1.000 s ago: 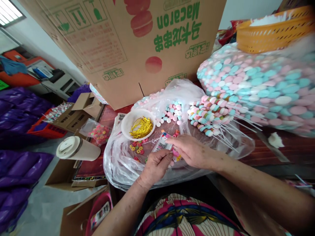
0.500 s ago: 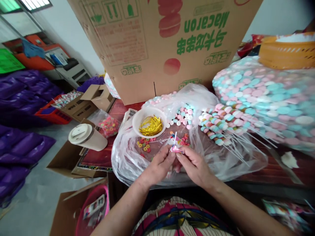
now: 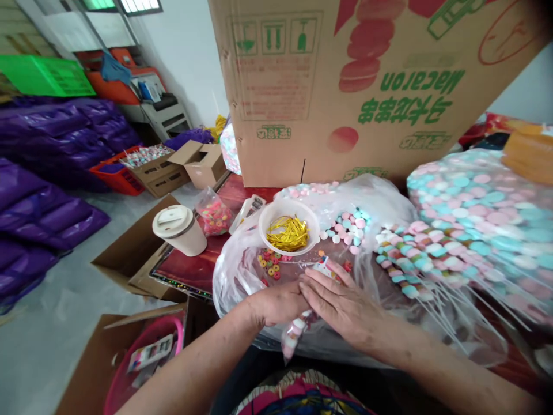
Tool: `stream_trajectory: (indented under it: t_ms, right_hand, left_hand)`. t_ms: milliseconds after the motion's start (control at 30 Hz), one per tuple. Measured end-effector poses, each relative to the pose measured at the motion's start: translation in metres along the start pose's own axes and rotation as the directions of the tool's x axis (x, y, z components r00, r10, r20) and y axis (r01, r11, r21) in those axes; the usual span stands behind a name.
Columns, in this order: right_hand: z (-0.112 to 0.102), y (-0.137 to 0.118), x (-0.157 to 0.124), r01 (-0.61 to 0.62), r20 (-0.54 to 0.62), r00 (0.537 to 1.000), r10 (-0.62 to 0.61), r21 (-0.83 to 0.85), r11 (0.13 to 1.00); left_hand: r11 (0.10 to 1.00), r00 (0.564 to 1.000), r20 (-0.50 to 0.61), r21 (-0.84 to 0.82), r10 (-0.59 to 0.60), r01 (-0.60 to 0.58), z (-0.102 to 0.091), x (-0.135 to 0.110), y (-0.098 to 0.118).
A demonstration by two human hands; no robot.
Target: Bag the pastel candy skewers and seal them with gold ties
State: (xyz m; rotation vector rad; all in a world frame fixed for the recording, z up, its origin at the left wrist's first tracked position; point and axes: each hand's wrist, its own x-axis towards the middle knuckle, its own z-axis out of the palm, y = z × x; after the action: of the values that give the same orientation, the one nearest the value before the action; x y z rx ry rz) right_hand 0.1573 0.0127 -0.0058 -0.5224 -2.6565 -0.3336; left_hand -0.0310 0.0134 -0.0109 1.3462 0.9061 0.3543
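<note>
My left hand [image 3: 276, 302] and my right hand [image 3: 341, 302] meet over a spread clear plastic sheet [image 3: 233, 271] on the red table. Both are closed on a small clear candy packet [image 3: 294, 334]; its lower end with pink and white candies hangs below my hands, and its printed top [image 3: 325, 266] pokes out past my right fingers. Just beyond my hands stands a white bowl [image 3: 270, 216] of gold twist ties [image 3: 287, 233]. Loose ring candies [image 3: 270, 264] lie on the plastic beside it. Pastel candy skewers [image 3: 415, 253] lie to the right.
A big Macaron carton [image 3: 345, 86] stands behind. A large bag of pastel candies [image 3: 475, 202] fills the right. A lidded paper cup [image 3: 179, 229] and a small candy bag [image 3: 213, 214] sit left. Open boxes [image 3: 199, 164], a pink basket [image 3: 142, 357] and purple bags [image 3: 52, 167] cover the floor.
My hands have pulled the packet closer to me, and it now hangs below them with candies inside. The view has swung to the left.
</note>
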Motion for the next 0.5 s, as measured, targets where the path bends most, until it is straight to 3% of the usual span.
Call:
stream_trajectory:
  t_ms: [67,133,200,267,300,367,400,433,467,500]
  right_hand:
    - [0.006,-0.005,-0.002,0.051,0.067,0.996,-0.052,0.010,0.999]
    - [0.012,-0.010,-0.003,0.014,0.162,0.986,-0.028,0.086,0.996]
    - [0.016,-0.016,-0.002,-0.201,0.329,0.938,0.107,0.264,0.943]
    - [0.016,-0.022,0.003,-0.481,0.519,0.821,0.238,0.403,0.779]
    - [0.015,-0.024,0.007,-0.607,0.613,0.744,0.267,0.451,0.654]
    - [0.011,-0.022,0.018,-0.787,0.780,0.589,0.210,0.495,0.368]
    - [0.008,-0.016,0.025,-0.837,0.839,0.529,0.124,0.493,0.236]
    - [0.006,-0.007,0.033,-0.867,0.871,0.490,0.040,0.483,0.125]
    - [0.007,0.005,0.043,-0.872,0.874,0.485,0.004,0.484,0.079]
    - [0.009,0.019,0.054,-0.854,0.860,0.510,0.028,0.503,0.134]
  left_hand:
    - [1.000,0.991,0.127,-0.005,-0.030,0.031,-0.002,-0.001,-0.001]
    - [0.992,0.972,0.224,0.117,-0.068,0.043,-0.003,-0.005,0.001]
    - [0.909,0.987,0.156,0.417,-0.044,-0.026,-0.003,-0.011,0.003]
    - [0.659,0.991,0.035,0.743,0.131,-0.114,-0.002,-0.021,0.003]
    - [0.513,0.968,0.016,0.846,0.249,-0.146,-0.001,-0.026,0.001]
    - [0.305,0.900,0.055,0.930,0.433,-0.204,0.000,-0.038,-0.006]
    - [0.270,0.862,0.068,0.934,0.502,-0.232,0.000,-0.043,-0.011]
    - [0.297,0.826,0.036,0.923,0.563,-0.243,0.000,-0.048,-0.016]
    - [0.384,0.790,-0.053,0.892,0.611,-0.237,-0.001,-0.051,-0.022]
    - [0.516,0.755,-0.185,0.826,0.629,-0.228,-0.002,-0.053,-0.028]
